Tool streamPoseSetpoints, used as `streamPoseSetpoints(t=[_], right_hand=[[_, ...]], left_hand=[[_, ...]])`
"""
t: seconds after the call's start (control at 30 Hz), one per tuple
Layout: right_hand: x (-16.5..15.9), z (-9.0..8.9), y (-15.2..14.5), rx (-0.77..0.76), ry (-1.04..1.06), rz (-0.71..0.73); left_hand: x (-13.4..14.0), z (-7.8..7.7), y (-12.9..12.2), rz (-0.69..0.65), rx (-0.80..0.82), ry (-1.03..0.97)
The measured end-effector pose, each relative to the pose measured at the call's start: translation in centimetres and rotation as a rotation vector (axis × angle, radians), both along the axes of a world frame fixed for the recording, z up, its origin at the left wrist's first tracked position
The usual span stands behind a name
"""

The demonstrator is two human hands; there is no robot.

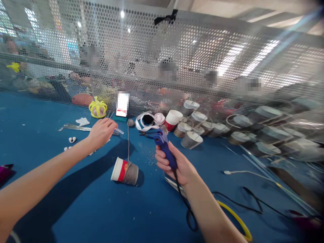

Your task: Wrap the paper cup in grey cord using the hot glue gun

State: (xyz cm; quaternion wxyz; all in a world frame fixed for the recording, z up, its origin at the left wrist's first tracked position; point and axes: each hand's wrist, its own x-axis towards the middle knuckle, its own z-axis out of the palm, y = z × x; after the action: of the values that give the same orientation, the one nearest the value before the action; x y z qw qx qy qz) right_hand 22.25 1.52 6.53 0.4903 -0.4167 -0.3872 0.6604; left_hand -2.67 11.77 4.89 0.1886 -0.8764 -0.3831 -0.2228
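Note:
My right hand (177,162) is wrapped round the handle of a blue glue gun (165,148), its black cord hanging down by my wrist. Pinched in my left hand (102,131) is a short translucent stick (118,130) that looks like a glue stick, held apart from the gun. Between my hands, lower down, a red and white paper cup (118,169) lies on its side. Grey yarn (131,174) covers part of the cup, and a strand runs up from it to a small yarn ball (130,123).
A blue table (152,212) ends at a perforated metal screen (141,44). At the back stand a phone (122,104), a yellow crown-like piece (98,108), white ribbon (141,126) and stacked cups (173,118). Several yarn-wrapped cups (191,140) crowd the right. Scissors-like blades (173,184) lie under my right wrist.

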Motion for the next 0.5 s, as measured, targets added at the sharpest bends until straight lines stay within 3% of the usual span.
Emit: streamPoseSetpoints(t=[0.13, 0.27, 0.33, 0.43, 0.5], right_hand=[[-0.2, -0.3, 0.1, -0.126, 0.346, 0.092], [-0.2, -0.5, 0.1, -0.170, 0.423, 0.101], [-0.3, -0.5, 0.1, -0.176, 0.426, 0.109], [-0.7, -0.5, -0.1, -0.161, 0.405, 0.105], [-1.0, -0.3, -0.3, -0.128, 0.361, 0.076]], left_hand=[[0.9, 2.8, -2.8, -0.074, 0.023, -0.208], [2.4, 4.1, -5.9, -0.192, -0.134, -0.314], [3.0, 4.5, -7.0, -0.200, -0.307, -0.357], [3.5, 5.1, -7.8, -0.234, -0.769, -0.481], [3.7, 5.2, -7.9, -0.262, -0.980, -0.562]])
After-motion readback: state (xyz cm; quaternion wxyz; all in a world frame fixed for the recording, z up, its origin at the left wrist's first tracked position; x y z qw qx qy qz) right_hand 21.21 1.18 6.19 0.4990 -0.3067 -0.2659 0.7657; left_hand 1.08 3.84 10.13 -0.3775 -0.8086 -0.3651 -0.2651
